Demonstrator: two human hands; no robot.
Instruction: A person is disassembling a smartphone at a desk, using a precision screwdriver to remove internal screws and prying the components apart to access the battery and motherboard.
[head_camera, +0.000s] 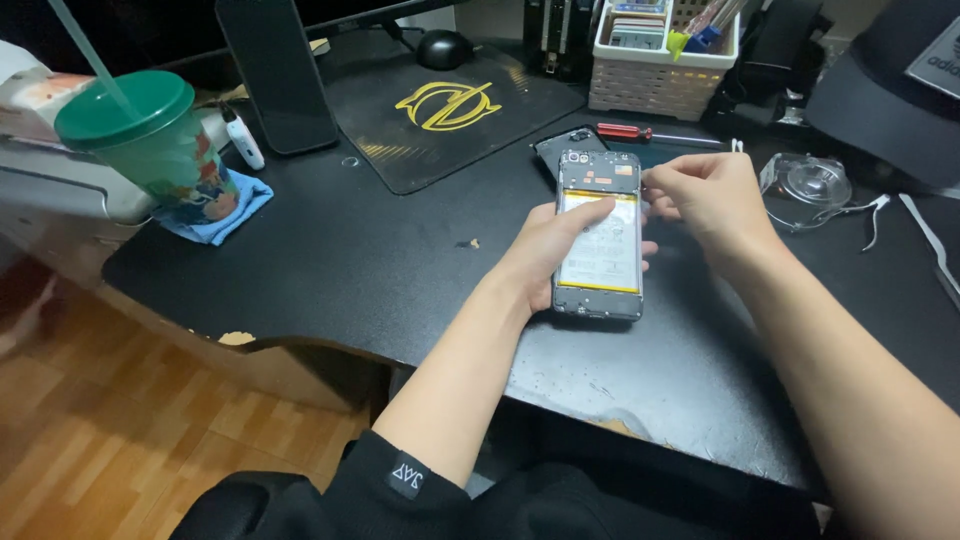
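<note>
My left hand (545, 255) holds an opened smartphone (598, 240) from beneath, its back cover off so the white battery with yellow edges shows. The thumb rests on the battery's upper left. My right hand (705, 200) is at the phone's upper right edge, fingers curled and touching its side. Whether it pinches a small part there is hidden. The removed dark back cover (560, 148) lies on the black desk (330, 260) just behind the phone.
A red-handled screwdriver (625, 131) lies beyond the cover. A green lidded cup (150, 140) stands on a blue cloth at left. A black mouse mat (440, 110), a white basket (660, 70), clear tape roll (815, 180) and tweezers (875, 215) surround the work spot.
</note>
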